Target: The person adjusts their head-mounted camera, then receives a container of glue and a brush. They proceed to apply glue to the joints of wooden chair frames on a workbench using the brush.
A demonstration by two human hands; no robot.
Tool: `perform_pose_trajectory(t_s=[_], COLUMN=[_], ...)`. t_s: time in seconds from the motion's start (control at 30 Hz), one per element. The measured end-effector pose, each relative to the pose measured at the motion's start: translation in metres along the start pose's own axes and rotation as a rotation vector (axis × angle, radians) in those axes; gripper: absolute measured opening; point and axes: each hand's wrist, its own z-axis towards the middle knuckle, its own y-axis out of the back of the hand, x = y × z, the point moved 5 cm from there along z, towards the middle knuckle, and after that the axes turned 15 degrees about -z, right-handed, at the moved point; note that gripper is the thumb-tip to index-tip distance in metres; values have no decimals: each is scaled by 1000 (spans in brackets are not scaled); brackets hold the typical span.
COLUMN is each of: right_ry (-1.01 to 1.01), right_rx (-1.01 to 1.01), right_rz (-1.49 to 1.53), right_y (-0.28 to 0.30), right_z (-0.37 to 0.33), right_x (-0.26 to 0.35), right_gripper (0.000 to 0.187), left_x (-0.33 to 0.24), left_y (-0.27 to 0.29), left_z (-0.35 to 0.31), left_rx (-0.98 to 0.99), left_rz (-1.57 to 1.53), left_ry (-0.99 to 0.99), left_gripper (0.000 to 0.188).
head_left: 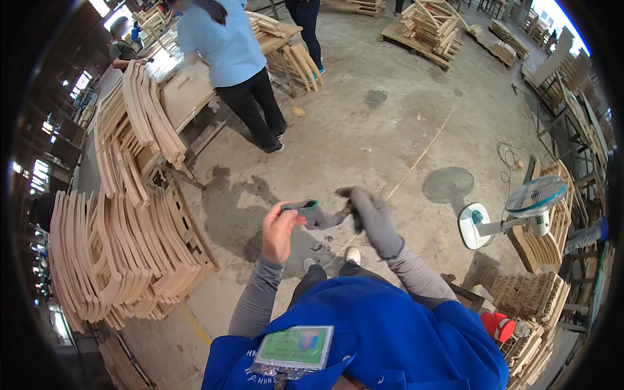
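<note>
A grey work glove (pixel 318 218) with a green-edged cuff is stretched between my two hands in front of my body. My left hand (pixel 278 233) is bare and pinches the glove at its cuff, the opening facing up. On my right hand (pixel 374 221) is a matching dark grey glove; its fingers close on the finger end of the loose glove, partly hiding it. Grey sleeves cover both forearms.
Stacks of curved wooden parts (pixel 123 260) stand at left, beside a workbench (pixel 188 94). A person in a light blue shirt (pixel 221 42) stands there. To the right are a standing fan (pixel 474 224), a red round object (pixel 497 326) and wood piles (pixel 530 296). A loaded pallet (pixel 416 49) lies far ahead.
</note>
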Motion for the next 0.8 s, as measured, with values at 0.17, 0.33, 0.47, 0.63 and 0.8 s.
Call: perform_pose_trajectory(t_s=[0.17, 0.33, 0.47, 0.63, 0.8], right_ry=[-6, 149, 410, 437, 510], right_rx=[4, 116, 106, 120, 263], right_rz=[-112, -244, -712, -969, -1146], right_y=[17, -20, -68, -103, -121], right_z=[9, 14, 9, 26, 47], right_x=[21, 7, 22, 5, -29], right_gripper=[33, 39, 47, 37, 21], left_x=[-19, -38, -38, -38, -33], left_y=[24, 14, 12, 29, 42], left_z=[23, 21, 10, -1, -11], left_rx=[110, 201, 104, 93, 94], left_rz=[-139, 262, 367, 1002, 987], left_ry=[-35, -294, -313, -399, -441], left_gripper=[17, 25, 22, 24, 20])
